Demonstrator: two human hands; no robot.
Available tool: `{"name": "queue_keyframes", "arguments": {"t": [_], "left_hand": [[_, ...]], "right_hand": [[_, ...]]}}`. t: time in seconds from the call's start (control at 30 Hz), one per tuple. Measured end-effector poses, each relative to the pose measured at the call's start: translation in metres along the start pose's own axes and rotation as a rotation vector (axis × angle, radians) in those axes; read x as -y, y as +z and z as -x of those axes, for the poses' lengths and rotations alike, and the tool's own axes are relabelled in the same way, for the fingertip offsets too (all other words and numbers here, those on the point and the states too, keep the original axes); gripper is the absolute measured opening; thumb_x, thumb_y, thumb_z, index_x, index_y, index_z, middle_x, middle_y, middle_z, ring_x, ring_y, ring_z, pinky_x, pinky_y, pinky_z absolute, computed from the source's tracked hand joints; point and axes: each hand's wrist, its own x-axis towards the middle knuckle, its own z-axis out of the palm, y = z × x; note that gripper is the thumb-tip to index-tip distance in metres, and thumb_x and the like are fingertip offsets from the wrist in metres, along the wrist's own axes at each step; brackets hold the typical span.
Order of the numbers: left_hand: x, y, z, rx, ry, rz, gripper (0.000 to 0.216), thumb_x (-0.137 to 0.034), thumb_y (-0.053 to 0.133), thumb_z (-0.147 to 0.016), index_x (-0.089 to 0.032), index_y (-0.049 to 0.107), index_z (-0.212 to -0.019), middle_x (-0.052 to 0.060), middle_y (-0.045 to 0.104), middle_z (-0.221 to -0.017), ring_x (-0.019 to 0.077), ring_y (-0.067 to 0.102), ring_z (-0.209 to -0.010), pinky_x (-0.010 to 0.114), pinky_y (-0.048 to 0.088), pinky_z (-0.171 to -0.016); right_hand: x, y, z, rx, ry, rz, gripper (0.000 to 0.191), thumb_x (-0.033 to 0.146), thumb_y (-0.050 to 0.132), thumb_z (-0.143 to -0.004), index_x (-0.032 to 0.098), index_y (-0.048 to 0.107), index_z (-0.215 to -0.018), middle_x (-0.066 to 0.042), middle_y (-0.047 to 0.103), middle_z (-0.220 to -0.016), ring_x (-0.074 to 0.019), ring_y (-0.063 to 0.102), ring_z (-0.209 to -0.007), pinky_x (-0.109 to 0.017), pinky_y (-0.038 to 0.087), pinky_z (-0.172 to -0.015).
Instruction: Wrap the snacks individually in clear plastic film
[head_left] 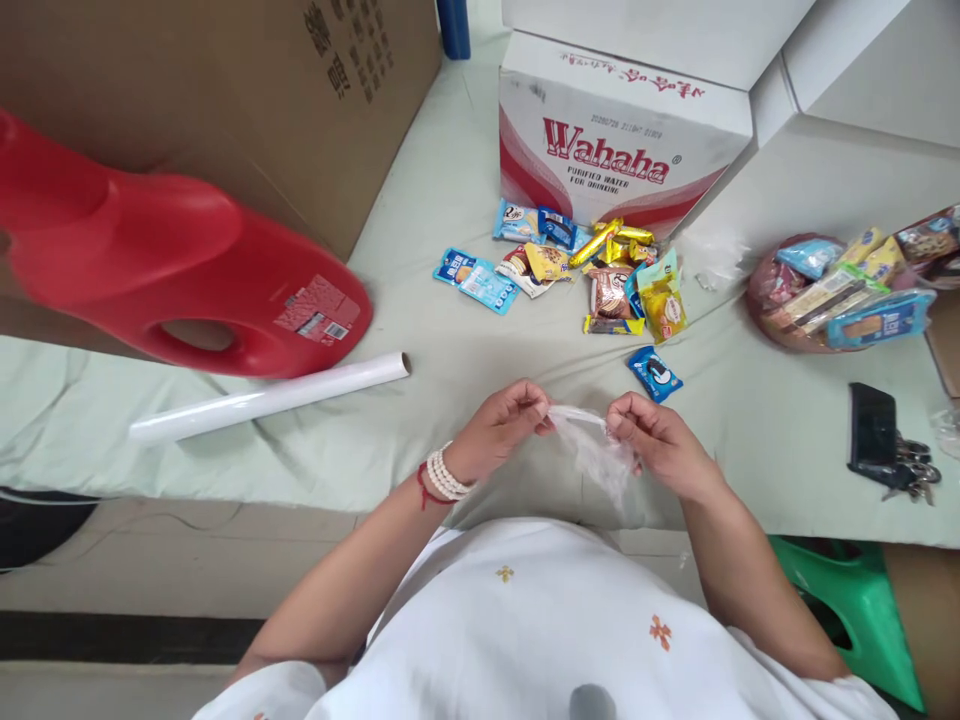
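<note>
Clear plastic bag (592,440), seemingly crosswise, mouth up.

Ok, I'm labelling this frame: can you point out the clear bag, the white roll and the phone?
clear bag (596,450), head view, on the crumpled film hanging between the two hands.
white roll (270,398), head view, on the middle of the tube.
phone (872,427), head view, on its dark face.

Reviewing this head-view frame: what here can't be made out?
- Clear plastic bag: open or sealed unclear; bunched between left hand and right hand.
- Red jug: top cut off by left edge; label too small.
- Snack bowl: contents partly cut off by right edge.
- Snack packets: print too small.
</note>
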Motion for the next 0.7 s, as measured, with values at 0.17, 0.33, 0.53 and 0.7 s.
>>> {"name": "queue_keyframes", "arguments": {"t": [0.17, 0.33, 0.53, 0.7], "left_hand": [[0.005, 0.021, 0.008, -0.155, -0.151, -0.136, 0.056, -0.077, 0.047, -0.089, -0.022, 0.049, -0.080, -0.002, 0.056, -0.072, 0.0134, 0.056, -0.059, 0.028, 0.048, -0.057], [0.024, 0.039, 0.011, -0.168, -0.114, -0.416, 0.032, -0.044, 0.074, -0.076, -0.020, 0.057, -0.088, 0.001, 0.065, -0.082, 0.0170, 0.059, -0.072, 0.030, 0.047, -0.067], [0.019, -0.014, 0.009, 0.002, -0.196, -0.382, 0.016, -0.033, 0.067, -0.075, -0.017, 0.068, -0.080, 0.001, 0.067, -0.074, 0.0159, 0.059, -0.069, 0.028, 0.045, -0.065], [-0.023, -0.052, 0.008, -0.473, 0.115, -0.686, 0.021, -0.029, 0.070, -0.075, -0.020, 0.068, -0.093, 0.002, 0.064, -0.081, 0.0199, 0.061, -0.076, 0.032, 0.049, -0.071]], "right_hand": [[-0.009, 0.021, 0.005, -0.264, -0.106, 0.169, 0.036, 0.057, 0.059, -0.096, 0.023, 0.056, -0.087, 0.005, 0.053, -0.061, -0.0113, 0.048, -0.048, -0.024, 0.041, -0.046], [-0.013, 0.031, 0.007, -0.301, -0.196, 0.273, 0.027, 0.049, 0.057, -0.100, 0.023, 0.057, -0.089, 0.006, 0.051, -0.056, -0.0116, 0.046, -0.048, -0.025, 0.038, -0.049], [-0.007, -0.003, 0.001, -0.277, -0.021, -0.033, 0.040, 0.058, 0.075, -0.082, 0.021, 0.060, -0.083, 0.004, 0.052, -0.063, -0.0091, 0.042, -0.049, -0.022, 0.032, -0.043], [-0.016, 0.000, -0.002, -0.256, 0.105, -0.264, 0.044, 0.057, 0.086, -0.069, 0.020, 0.064, -0.080, 0.004, 0.054, -0.065, -0.0077, 0.041, -0.048, -0.021, 0.034, -0.042]]}}
